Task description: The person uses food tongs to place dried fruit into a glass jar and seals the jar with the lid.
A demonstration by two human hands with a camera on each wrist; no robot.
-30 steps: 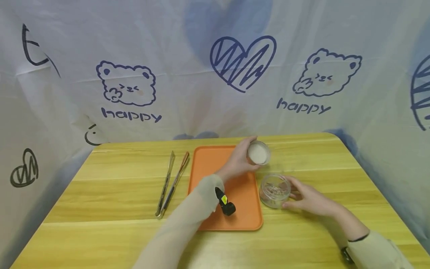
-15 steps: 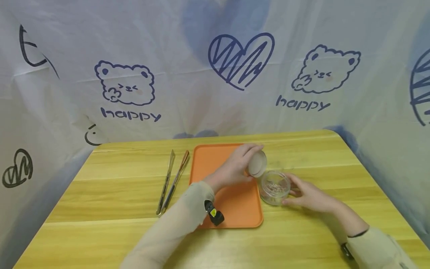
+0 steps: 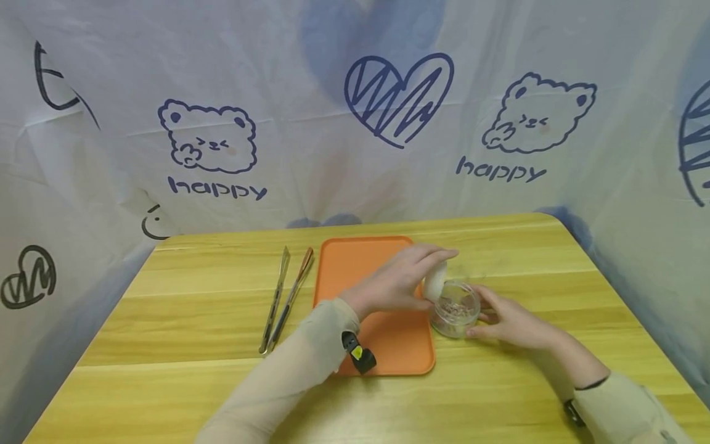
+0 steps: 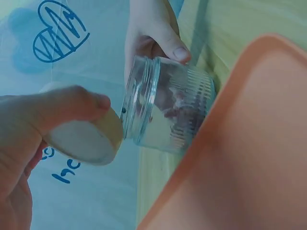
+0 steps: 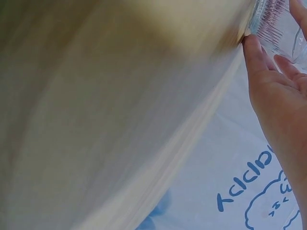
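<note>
My left hand (image 3: 396, 277) grips a small round whitish cup-like thing (image 4: 84, 141) with a tan band, its thumb across the near side. It is tilted on edge beside the mouth of a clear ribbed glass jar (image 3: 456, 317); whether it touches the rim I cannot tell. Small reddish-brown bits lie in the bottom of this uncapped jar, which stands upright at the tray's right edge. From the right side, my right hand (image 3: 513, 324) holds the jar, thumb in front and fingers behind. In the right wrist view the jar (image 5: 276, 24) shows only in the top corner.
An orange tray (image 3: 355, 259) lies under my left forearm. Metal tongs (image 3: 288, 302) rest to its left, hinge end towards me. The wooden table (image 3: 166, 308) meets a printed cloth backdrop (image 3: 305, 123) behind.
My left hand has come down and nearer the jar, turning the cup-like thing from facing up to standing on edge. My right hand has kept its hold on the jar.
</note>
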